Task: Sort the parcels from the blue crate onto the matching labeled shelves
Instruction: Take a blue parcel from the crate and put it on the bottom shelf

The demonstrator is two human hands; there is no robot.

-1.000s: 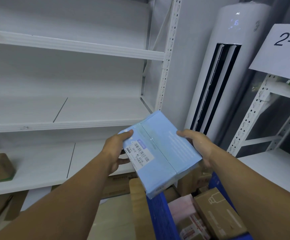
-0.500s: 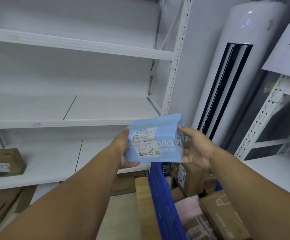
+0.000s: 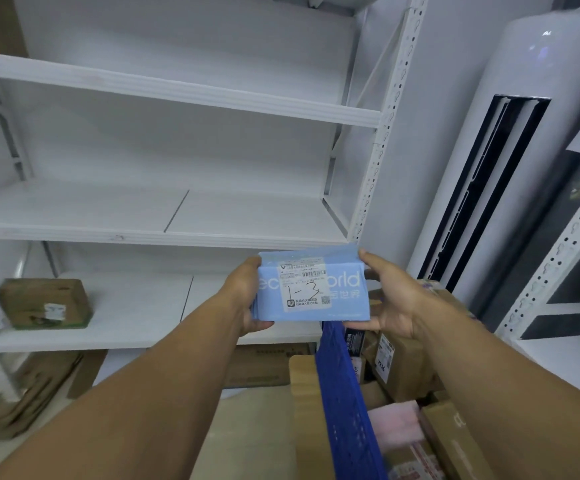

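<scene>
A light blue parcel (image 3: 345, 292) is held up in front of me, its white label with a handwritten "1-3" facing me. My left hand (image 3: 245, 299) grips its left end and my right hand (image 3: 390, 303) grips its right end. Below them stands the blue crate (image 3: 345, 403), holding several brown cardboard parcels (image 3: 402, 368) and a pink one (image 3: 397, 422). The white shelf unit (image 3: 177, 233) stands just behind the parcel. A brown parcel (image 3: 44, 303) lies on its lower shelf at the left.
A tall white air conditioner (image 3: 510, 140) stands to the right of the shelf unit. A second white rack (image 3: 565, 258) is at the far right. Flattened cardboard (image 3: 29, 393) lies on the floor under the lower shelf, and a wooden board (image 3: 304, 410) stands left of the crate.
The parcel was tipped from flat to upright, so its "1-3" label now faces me. Both hands kept their grip. My view has swung a little to the left.
</scene>
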